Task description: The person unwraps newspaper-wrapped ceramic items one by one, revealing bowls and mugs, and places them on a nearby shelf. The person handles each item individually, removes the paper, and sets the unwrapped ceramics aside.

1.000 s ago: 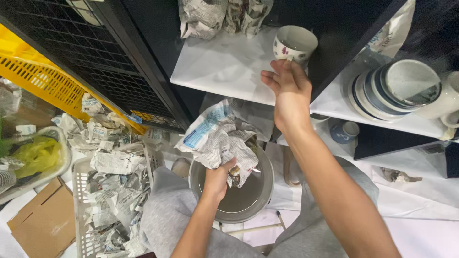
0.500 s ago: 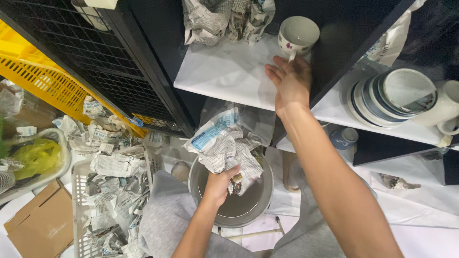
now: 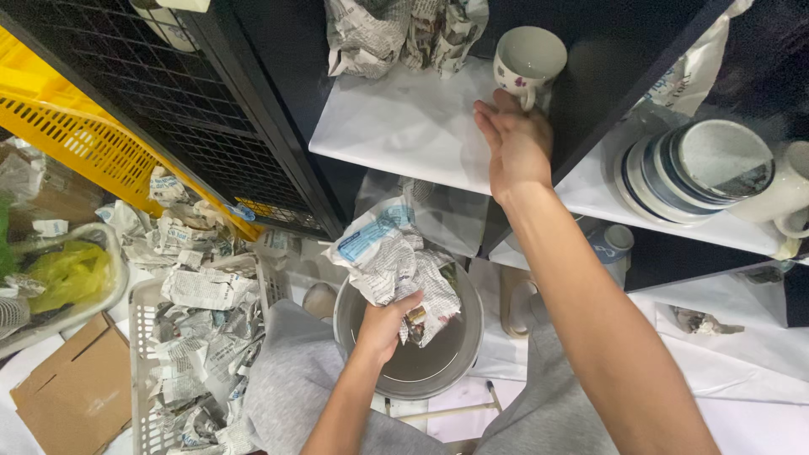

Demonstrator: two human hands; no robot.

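- A dark shelving unit (image 3: 278, 160) with a wire-mesh side fills the upper part of the view; its white shelf (image 3: 404, 126) carries crumpled newspaper bundles (image 3: 396, 34) at the back and a floral cup (image 3: 527, 59) near the right upright.
- A lower white shelf (image 3: 674, 221) to the right holds a stack of plates and bowls (image 3: 695, 173), with a pale mug (image 3: 779, 198) just beside it.
- A yellow crate (image 3: 67, 135) is seen at the left, and below it a white basket (image 3: 147, 371) is stuffed with loose newspaper; a flat piece of cardboard (image 3: 76, 396) lies beside it.
- A grey metal bowl (image 3: 438, 362) rests between the grey-trousered knees, under the upper shelf's edge.
- The right arm is stretched up and forward to the upper shelf; the right hand (image 3: 518, 143) is shown palm down, fingers (image 3: 489, 122) lying close together, with the fingertips touching the cup's handle side. A firm grip cannot be made out.
- The left arm is bent low over the lap; the left hand (image 3: 383, 324) is clamped on a crumpled newspaper wad (image 3: 392, 261), which is held over the bowl.
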